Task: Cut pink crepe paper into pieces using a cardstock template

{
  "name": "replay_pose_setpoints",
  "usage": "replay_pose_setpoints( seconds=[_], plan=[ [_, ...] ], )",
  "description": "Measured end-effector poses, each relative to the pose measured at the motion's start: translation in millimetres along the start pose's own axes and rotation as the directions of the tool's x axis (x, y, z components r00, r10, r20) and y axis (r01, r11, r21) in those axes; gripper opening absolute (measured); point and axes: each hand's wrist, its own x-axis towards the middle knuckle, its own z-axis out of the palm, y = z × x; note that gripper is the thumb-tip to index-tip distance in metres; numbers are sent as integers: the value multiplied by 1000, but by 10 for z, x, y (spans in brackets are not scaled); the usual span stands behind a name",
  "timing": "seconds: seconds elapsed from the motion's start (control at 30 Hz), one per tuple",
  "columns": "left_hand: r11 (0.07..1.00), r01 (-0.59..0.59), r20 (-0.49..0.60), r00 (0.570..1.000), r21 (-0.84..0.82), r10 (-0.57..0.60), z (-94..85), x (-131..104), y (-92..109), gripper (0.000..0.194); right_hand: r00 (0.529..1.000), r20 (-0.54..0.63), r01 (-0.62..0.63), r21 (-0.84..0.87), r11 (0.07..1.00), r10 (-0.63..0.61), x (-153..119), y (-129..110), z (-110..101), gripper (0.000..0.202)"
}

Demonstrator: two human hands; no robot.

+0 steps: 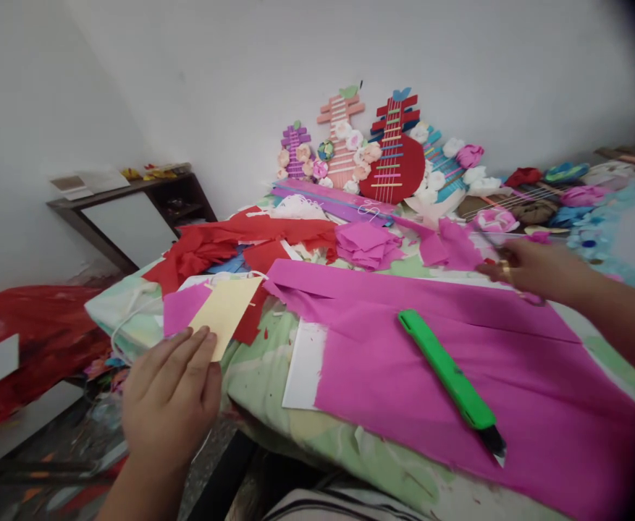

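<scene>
My left hand point(173, 401) grips the near end of a cream piece of card point(224, 311), its fingers lying across the lower edge. Beneath and beside that card are pieces of magenta paper point(184, 307) and red paper point(249, 323). On the right, my right hand point(534, 269) is closed around scissors point(531, 297); a dark blade points away and a pinkish handle loop shows below the fingers. A large magenta sheet point(404, 376) spreads in front of me over a white board point(303, 369). On it rests a green utility knife point(447, 369), blade tip exposed.
Decorated model lutes, one of them red point(396, 170), lean on the wall with paper flowers. Crumpled red paper point(208, 246) and a stack of magenta pieces point(368, 244) lie mid-table. A dark cabinet point(132, 210) stands left. Red sheeting point(29, 340) lies beside the table.
</scene>
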Motion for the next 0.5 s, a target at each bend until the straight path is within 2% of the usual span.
replay_pose_setpoints(
  seconds=[0.07,0.13,0.17,0.23,0.33,0.5],
  plan=[
    [998,-50,-50,998,-23,49,-39,-27,8,56,979,126,159,35,987,-162,17,-492,-4,31],
    [997,-70,-66,995,-15,69,-102,-62,-5,57,925,217,291,122,949,-311,79,-963,42,31],
    [998,-65,-66,996,-4,65,-138,-85,-20,56,892,275,318,179,931,-357,123,-1167,80,30],
    [999,-34,-58,998,19,36,-210,-144,-61,52,868,292,357,193,914,-400,214,-1495,173,31],
    [999,10,-24,1000,45,-9,-286,-246,-134,47,867,289,371,169,913,-406,316,-1794,308,31],
    [998,40,-1,999,42,-40,-294,-357,-227,43,887,284,339,133,931,-364,389,-1990,424,30]
  ],
)
